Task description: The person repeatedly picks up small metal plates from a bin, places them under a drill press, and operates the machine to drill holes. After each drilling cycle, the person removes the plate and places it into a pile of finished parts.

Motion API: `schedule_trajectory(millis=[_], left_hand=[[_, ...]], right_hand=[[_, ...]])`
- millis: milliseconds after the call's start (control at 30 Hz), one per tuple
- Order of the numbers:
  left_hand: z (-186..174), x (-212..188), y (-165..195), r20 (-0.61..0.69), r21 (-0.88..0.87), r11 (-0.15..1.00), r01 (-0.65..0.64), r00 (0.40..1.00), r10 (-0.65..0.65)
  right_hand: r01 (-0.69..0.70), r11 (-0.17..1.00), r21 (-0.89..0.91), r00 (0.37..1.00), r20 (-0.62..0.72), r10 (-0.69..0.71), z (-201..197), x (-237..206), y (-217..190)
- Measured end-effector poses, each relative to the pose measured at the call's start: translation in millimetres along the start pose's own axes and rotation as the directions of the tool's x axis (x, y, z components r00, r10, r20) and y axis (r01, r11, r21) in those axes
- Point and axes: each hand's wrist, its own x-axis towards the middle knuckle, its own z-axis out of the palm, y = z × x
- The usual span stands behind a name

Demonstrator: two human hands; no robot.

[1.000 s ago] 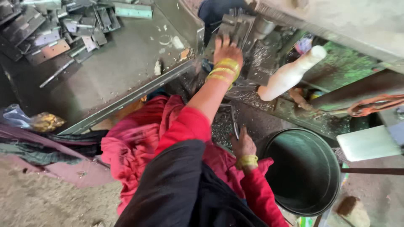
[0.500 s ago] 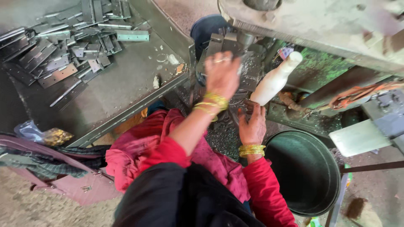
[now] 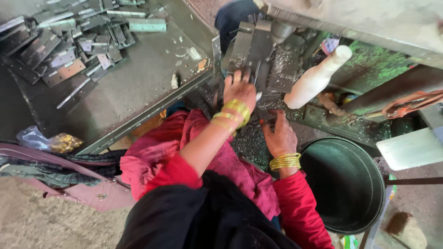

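Workbench [image 3: 138, 87], grey metal, upper left w/ heap of flat metal pieces [image 3: 60, 41] at far end. Press machine [image 3: 258, 50] top centre, white handle [image 3: 316, 78] beside it. Dark round tub [image 3: 346, 184] lower right. Left hand [image 3: 239, 90] flat against machine block, fingers spread, gripping nothing. Right hand [image 3: 279, 136] palm-down on chip-strewn bed below block, fingers loosely extended; can't tell if anything under it. Gold bangles [image 3: 284, 161] both wrists.

sleeves: red | bangles: gold, left hand [image 3: 238, 90], right hand [image 3: 279, 137] | shawl: black
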Motion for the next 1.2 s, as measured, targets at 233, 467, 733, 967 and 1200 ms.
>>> schedule_trajectory(millis=[233,467,733,967,1200], left_hand=[[-22,29,-1,0.003,-0.06,0.998,0.016,1.0,-0.015],[-20,18,-8,-0.026,-0.061,0.998,-0.024,0.999,0.022],[-10,38,10,-0.101,-0.005,0.996,0.088,0.991,-0.088],[-16,56,9,0.06,0.028,0.991,0.13,0.989,-0.131],[32,95,18,-0.174,0.002,0.953,0.302,0.939,-0.297]], right_hand=[[-0.253,0.967,0.01,0.935,0.259,0.242,112,-59,117],[-0.26,0.96,-0.107,0.912,0.298,0.281,109,-50,127],[-0.131,0.981,0.144,0.983,0.149,0.11,114,-67,116],[-0.226,0.959,-0.173,0.915,0.299,0.27,87,-36,123],[-0.331,0.932,-0.15,0.891,0.276,0.361,113,-71,100]])
